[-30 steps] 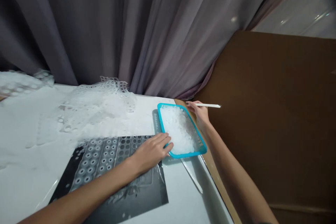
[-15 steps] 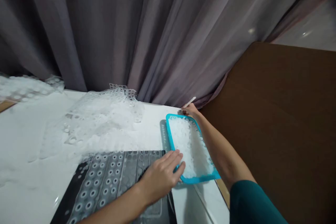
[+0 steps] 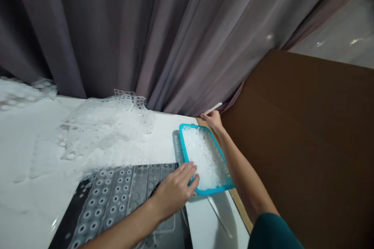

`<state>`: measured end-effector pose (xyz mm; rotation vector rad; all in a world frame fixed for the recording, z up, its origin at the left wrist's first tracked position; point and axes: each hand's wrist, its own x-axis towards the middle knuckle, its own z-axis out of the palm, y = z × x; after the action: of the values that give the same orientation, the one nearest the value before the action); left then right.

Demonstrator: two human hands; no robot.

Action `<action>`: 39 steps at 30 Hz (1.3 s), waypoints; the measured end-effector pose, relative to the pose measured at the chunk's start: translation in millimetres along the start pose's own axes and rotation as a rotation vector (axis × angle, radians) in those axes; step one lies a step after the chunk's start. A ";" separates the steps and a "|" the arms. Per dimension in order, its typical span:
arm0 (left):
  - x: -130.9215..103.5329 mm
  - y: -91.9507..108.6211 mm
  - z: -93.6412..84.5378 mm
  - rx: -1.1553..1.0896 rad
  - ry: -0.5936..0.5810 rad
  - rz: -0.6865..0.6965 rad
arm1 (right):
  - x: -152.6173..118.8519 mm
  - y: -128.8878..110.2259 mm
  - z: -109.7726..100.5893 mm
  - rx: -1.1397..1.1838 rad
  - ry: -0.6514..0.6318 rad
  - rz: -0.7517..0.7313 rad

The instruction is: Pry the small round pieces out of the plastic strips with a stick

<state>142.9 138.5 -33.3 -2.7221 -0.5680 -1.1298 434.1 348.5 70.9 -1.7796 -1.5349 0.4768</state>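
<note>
A blue-rimmed plastic basket (image 3: 210, 191) stands on the white table, filled with small white pieces (image 3: 200, 155). My left hand (image 3: 178, 184) grips the basket's near left rim, fingers over the edge. Beyond the basket's far right corner, my right hand (image 3: 213, 120) is closed around a thin white stick (image 3: 215, 107), whose upper end points up and right. Its lower end is hidden by my fingers. Left of the basket lies a dark sheet or panel (image 3: 117, 190) with rows of pale rings, partly covered by my left forearm.
Clear, hole-punched plastic sheets (image 3: 128, 105) lie crumpled at the table's back, with more (image 3: 23, 93) at far left. A grey curtain (image 3: 117, 31) hangs behind. A brown board (image 3: 306, 132) rises on the right. A white strip (image 3: 219, 216) lies below the basket.
The view has shifted slightly, so the table appears further left. My right hand has drawn back from the basket's far rim with the stick tilted lower. My left hand keeps its grip.
</note>
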 end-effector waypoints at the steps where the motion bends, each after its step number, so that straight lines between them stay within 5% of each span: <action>1: -0.1 -0.3 0.2 -0.006 -0.005 -0.003 | -7.9 0.8 -9.5 0.009 -0.003 0.008; 9: -2.3 -2.6 -1.3 -0.077 -0.049 -0.026 | -71.3 1.2 -65.8 0.119 0.046 0.080; 17: 9.5 0.2 -31.8 -0.086 -0.163 -0.036 | -143.0 -38.3 -59.6 0.327 0.118 -0.005; 22: -10.4 26.7 -89.3 -0.098 -0.232 -0.022 | -214.3 -88.3 -28.8 0.458 0.079 -0.176; 26: -57.5 61.0 -129.8 -0.037 -0.260 0.098 | -277.1 -134.0 11.2 0.466 -0.148 -0.329; 29: -89.7 79.1 -147.5 0.027 -0.155 0.097 | -308.9 -151.2 42.8 0.400 -0.319 -0.490; 39: -126.1 63.3 -181.8 0.092 -0.376 -0.157 | -311.3 -138.8 121.4 0.245 -0.641 -0.729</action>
<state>-32.4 -4.9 7.5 -2.8623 -0.8719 -0.5958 186.1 87.5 35.1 -0.7997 -2.2898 0.8522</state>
